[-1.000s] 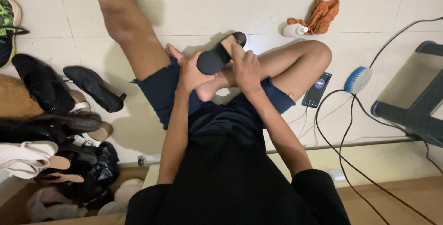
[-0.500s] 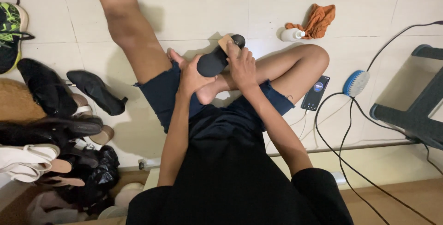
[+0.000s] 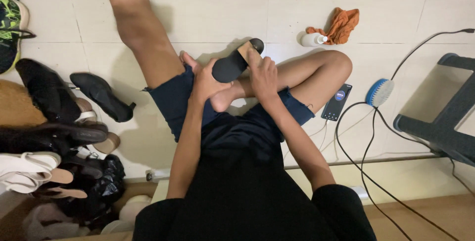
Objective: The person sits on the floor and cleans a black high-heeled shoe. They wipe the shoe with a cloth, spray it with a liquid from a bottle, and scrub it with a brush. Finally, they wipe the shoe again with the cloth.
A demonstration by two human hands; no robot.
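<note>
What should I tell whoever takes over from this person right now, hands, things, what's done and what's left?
Left hand: wrapped around the heel end of the black shoe, holding it up over the lap.
Right hand: fingers resting on the shoe's tan sole near the toe end.
Nearby on the floor tiles: white bottle lying beside the orange cloth, blue brush and phone to the right of the bent knee.
Pile of other shoes on the left.
Done: one shoe is in hand.
Left: cloth, bottle and brush lie untouched; whether the shoe is clean cannot be told.
</note>
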